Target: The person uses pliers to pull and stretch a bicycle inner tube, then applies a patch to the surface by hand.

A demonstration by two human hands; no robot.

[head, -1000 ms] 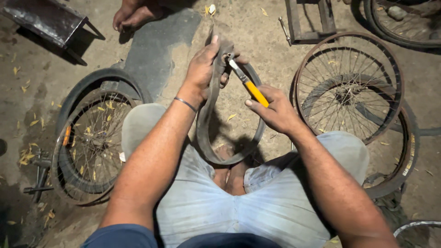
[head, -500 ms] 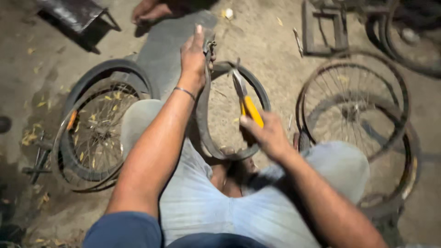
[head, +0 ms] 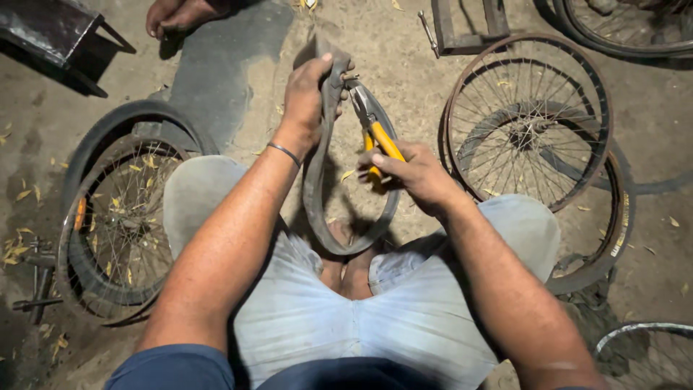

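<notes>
While the person squats over the sandy ground (head: 404,79), the head camera looks straight down on both bare forearms and a pair of pale grey trousers. At the centre of the frame the left hand (head: 309,92), with a thin metal bangle (head: 284,153) on its wrist, is closed tightly around the upper end of a limp dark grey rubber inner tube (head: 315,184), pinching it so that the loop hangs down between the knees and curls back up on the right. Just to the right, at about three o'clock from that hand, the right hand (head: 415,175) is wrapped firmly around the yellow handles of a pair of steel pliers (head: 375,130); the pliers' nose points toward eleven o'clock and meets the small metal valve stem (head: 349,76) jutting from the tube just beside the left thumb. Whether the nose actually bites the stem cannot be told.

Around them, at nine o'clock, a spoked bicycle wheel with a black tyre (head: 119,217) lies flat on the ground, dry yellow leaves scattered within its rim. At two o'clock a bare rusty spoked wheel rim (head: 530,119) lies over a second rusty rim (head: 613,231). At twelve o'clock someone else's bare foot (head: 177,14) rests near a dark metal box (head: 43,25) at eleven o'clock. No container shows its contents.
</notes>
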